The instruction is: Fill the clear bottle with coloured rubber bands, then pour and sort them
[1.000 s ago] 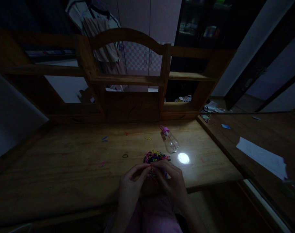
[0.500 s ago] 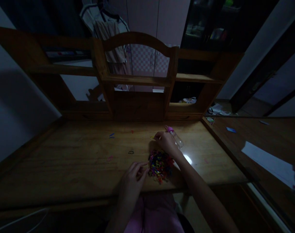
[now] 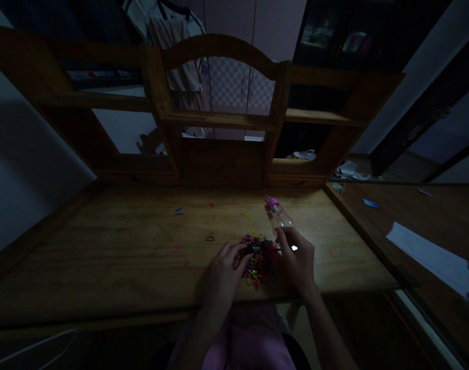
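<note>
A heap of small coloured rubber bands (image 3: 260, 262) lies near the front edge of the wooden desk. My left hand (image 3: 227, 267) rests at the heap's left side, thumb and forefinger apart and touching the bands. On the right side, my right hand (image 3: 298, 254) is closed in a pinch; a thin dark bit shows by its fingertips, too dim to name. Beyond the heap lie yellow bands (image 3: 246, 215), a dark band (image 3: 209, 238), a pink band (image 3: 175, 248), blue pieces (image 3: 178, 211) and a small red piece (image 3: 212, 205).
A clear bottle with a pink cap (image 3: 273, 202) lies behind my right hand. The wooden shelf unit (image 3: 222, 163) closes off the desk's back. White paper (image 3: 431, 257) and a blue card (image 3: 370, 203) lie on the lower surface to the right.
My right hand has left the yellow bands on the desk and come back toward me to the heap's right side. My left hand has moved right and onto the heap's edge.
</note>
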Available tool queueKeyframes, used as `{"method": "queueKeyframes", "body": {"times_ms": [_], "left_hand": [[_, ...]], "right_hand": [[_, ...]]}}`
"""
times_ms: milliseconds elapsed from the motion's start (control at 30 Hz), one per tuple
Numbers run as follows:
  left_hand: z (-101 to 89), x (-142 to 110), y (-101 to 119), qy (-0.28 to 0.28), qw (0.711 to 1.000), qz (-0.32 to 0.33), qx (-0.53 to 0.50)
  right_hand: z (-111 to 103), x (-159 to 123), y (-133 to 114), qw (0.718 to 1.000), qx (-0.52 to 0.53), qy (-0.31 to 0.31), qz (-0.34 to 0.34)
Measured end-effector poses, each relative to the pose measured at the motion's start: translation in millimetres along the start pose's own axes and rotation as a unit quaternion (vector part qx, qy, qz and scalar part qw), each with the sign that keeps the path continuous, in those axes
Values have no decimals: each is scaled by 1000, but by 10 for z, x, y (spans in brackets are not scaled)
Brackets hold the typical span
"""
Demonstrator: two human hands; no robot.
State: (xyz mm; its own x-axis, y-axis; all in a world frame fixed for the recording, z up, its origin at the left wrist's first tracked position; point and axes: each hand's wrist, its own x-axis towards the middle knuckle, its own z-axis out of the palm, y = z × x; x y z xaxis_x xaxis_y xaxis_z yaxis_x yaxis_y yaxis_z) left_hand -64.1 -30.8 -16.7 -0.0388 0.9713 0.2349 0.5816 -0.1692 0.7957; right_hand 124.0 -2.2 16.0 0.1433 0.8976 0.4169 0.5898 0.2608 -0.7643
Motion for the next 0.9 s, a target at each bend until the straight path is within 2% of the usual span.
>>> {"method": "queueKeyframes", "body": {"times_ms": [133, 367, 600, 800, 900], "left_hand": [[72, 25, -1, -15, 1000, 1, -5], [79, 64, -30, 9, 1000, -12, -19], [-40, 59, -7, 20, 988, -75, -133], [-164, 77, 57, 33, 978, -103, -179], [-217, 110, 3, 42, 977, -108, -180]], "right_hand": [[56, -184, 103, 999, -1, 34, 26], [66, -208, 103, 998, -13, 49, 25], [51, -212, 86, 998, -2, 52, 32], [61, -211, 104, 998, -2, 56, 35], [63, -213, 119, 998, -3, 52, 37]]}}
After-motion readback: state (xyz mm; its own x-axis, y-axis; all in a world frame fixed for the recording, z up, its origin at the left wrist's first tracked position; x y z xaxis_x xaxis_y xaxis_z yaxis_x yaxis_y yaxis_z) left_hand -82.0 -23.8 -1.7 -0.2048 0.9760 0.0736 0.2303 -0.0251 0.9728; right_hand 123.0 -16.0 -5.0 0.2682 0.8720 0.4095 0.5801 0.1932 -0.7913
